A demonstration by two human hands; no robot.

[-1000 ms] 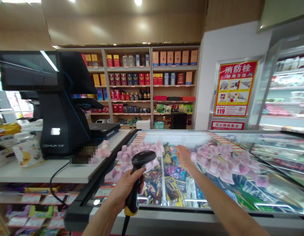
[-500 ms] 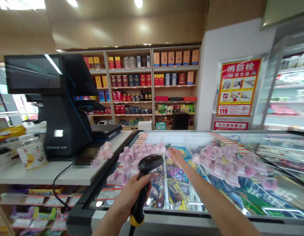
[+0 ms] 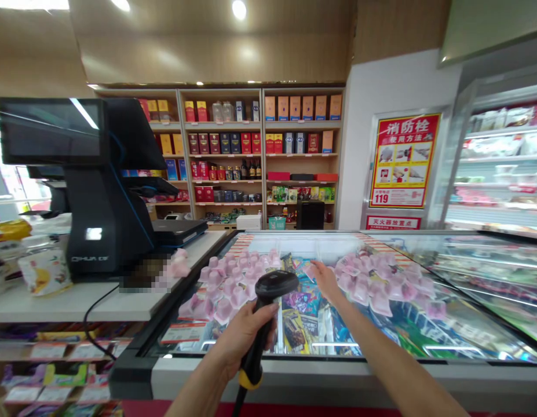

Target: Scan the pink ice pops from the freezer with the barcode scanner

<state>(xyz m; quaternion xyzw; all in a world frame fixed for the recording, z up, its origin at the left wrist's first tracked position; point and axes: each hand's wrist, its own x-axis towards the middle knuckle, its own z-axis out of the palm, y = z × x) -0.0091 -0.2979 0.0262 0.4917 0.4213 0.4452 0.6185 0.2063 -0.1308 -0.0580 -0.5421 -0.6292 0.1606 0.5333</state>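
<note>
My left hand (image 3: 249, 327) is wrapped round the grip of a black barcode scanner (image 3: 274, 285) with a yellow band near its base. Its head points to the right over the glass. Farther out, my right hand (image 3: 324, 278) pinches a small pink cup (image 3: 310, 271) at its fingertips, just above the freezer's glass top. To the left lies a group of similar pink cups (image 3: 227, 284). Another spread of pink cups (image 3: 376, 281) is on the right, close to my right hand. Under the glass, packaged goods (image 3: 300, 324) show in several colours.
The chest freezer (image 3: 198, 370) spans the front. On the left counter (image 3: 133, 304) stand a black checkout terminal (image 3: 94, 220), a patterned pouch (image 3: 46, 272) and another pink cup (image 3: 180, 263). Behind are shelves of boxed goods (image 3: 225, 143); a red notice (image 3: 405, 161) hangs right.
My right hand has moved from the left group of cups toward the right group, carrying a pink cup. My left hand still holds the scanner. The view has turned slightly right.
</note>
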